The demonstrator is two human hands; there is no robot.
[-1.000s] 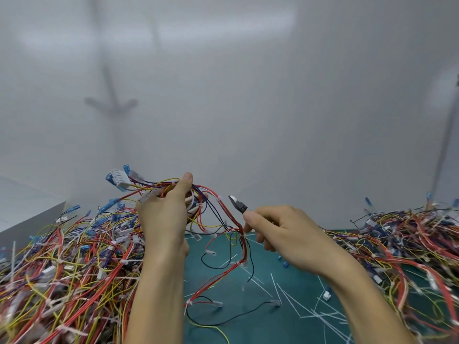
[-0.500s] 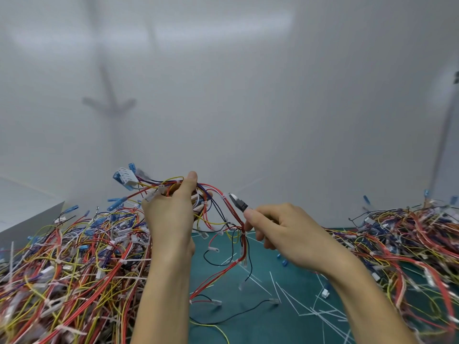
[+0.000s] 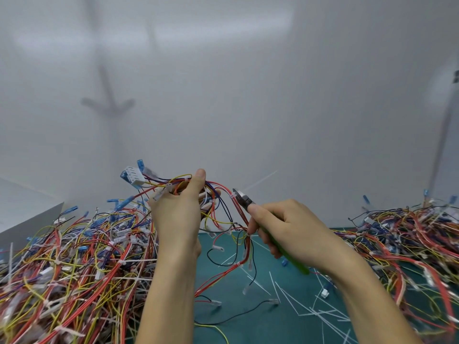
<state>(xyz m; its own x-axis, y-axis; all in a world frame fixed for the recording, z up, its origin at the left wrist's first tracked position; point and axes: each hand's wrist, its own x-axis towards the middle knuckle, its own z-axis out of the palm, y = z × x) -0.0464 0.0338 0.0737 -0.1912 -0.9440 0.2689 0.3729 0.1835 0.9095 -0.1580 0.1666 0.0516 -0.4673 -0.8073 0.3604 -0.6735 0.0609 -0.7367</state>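
the left hand (image 3: pixel 178 214) is raised over the desk, its grip curled round a bunched wire harness (image 3: pixel 239 212) of red, yellow, blue and black leads. a white connector block (image 3: pixel 134 176) with blue terminals sticks out of the harness to the far left of the hand, and the loose ends hang down to the green cutting mat (image 3: pixel 248 326) between the two forearms. the right hand (image 3: pixel 293 229) has its grip wrapped round the green handles of a pair of side cutters (image 3: pixel 244 198), forefinger laid along the top. the metal nose of the cutters sits right at a white cable tie (image 3: pixel 233 195) on the red leads, just right of the left hand; whether the blades are closed on it cannot be told. a deep pile of harnesses (image 3: pixel 74 256) lies on the left of the desk, and another pile (image 3: pixel 409 232) on the right. snipped tie tails (image 3: pixel 310 311) are scattered on the mat near the right forearm. a white box (image 3: pixel 24 212) stands at the far left.
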